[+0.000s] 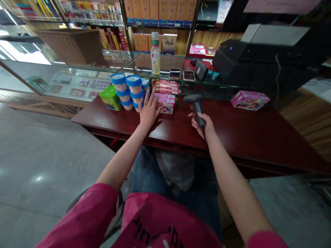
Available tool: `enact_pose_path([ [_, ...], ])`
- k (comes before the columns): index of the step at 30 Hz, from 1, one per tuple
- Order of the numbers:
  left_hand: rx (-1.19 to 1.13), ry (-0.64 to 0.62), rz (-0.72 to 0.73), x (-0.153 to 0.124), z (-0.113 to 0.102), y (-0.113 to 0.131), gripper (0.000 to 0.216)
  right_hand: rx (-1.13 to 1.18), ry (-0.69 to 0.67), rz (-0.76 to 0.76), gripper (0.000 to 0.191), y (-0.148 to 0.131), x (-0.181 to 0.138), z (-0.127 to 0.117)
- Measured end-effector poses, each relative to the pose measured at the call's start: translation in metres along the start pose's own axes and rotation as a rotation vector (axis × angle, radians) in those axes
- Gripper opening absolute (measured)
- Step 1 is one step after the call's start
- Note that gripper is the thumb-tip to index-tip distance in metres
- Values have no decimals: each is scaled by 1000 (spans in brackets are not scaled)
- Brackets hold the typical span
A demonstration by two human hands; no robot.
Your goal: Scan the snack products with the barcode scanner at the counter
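My right hand [203, 125] is wrapped round the handle of a dark barcode scanner [197, 105], held just over the dark red wooden desk. With fingers spread, my left hand [149, 109] reaches to the left end of a pink box [167, 104], next to stacked tubs with blue lids [133, 81]. Whether its fingertips touch the box or the tubs, I cannot tell. Behind the pink box lie several red packets [167, 86]. A green box [110, 98] stands left of the tubs. Another pink box [249, 100] sits apart at the right.
A glass counter [139, 63] runs behind the desk [181, 132], carrying a drink bottle [155, 55], two phones [189, 75] and a wicker basket [71, 44]. Black equipment [240, 65] fills the back right. Stocked shelves [160, 26] line the wall.
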State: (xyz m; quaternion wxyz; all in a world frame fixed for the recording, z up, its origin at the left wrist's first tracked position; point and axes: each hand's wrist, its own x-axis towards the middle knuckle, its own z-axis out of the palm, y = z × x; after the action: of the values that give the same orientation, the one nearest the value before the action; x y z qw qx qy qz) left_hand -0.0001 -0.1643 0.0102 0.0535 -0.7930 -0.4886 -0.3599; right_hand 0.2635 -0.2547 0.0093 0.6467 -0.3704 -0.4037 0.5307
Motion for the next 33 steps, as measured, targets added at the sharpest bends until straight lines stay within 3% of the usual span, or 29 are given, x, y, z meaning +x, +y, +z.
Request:
enact_pose_path([
  [4, -8, -21, 63, -9, -3, -16, 50, -10, -43, 39, 34, 2, -6, 11],
  [15, -28, -92, 265, -9, 0, -14, 47, -100, -121, 29, 36, -6, -51, -10],
  [19, 11, -115, 304, -9, 0, -11, 47, -149, -156, 18, 33, -4, -54, -10],
  [26, 19, -115, 298, -9, 0, -9, 47, -131, -158, 34, 45, -2, -51, -13],
  [30, 1, -86, 313, -11, -2, -11, 45, -81, -85, 2, 39, -2, -49, -18],
  [33, -33, -61, 335, -11, -2, -11, 42, -62, 58, -47, 32, -4, -40, -30],
])
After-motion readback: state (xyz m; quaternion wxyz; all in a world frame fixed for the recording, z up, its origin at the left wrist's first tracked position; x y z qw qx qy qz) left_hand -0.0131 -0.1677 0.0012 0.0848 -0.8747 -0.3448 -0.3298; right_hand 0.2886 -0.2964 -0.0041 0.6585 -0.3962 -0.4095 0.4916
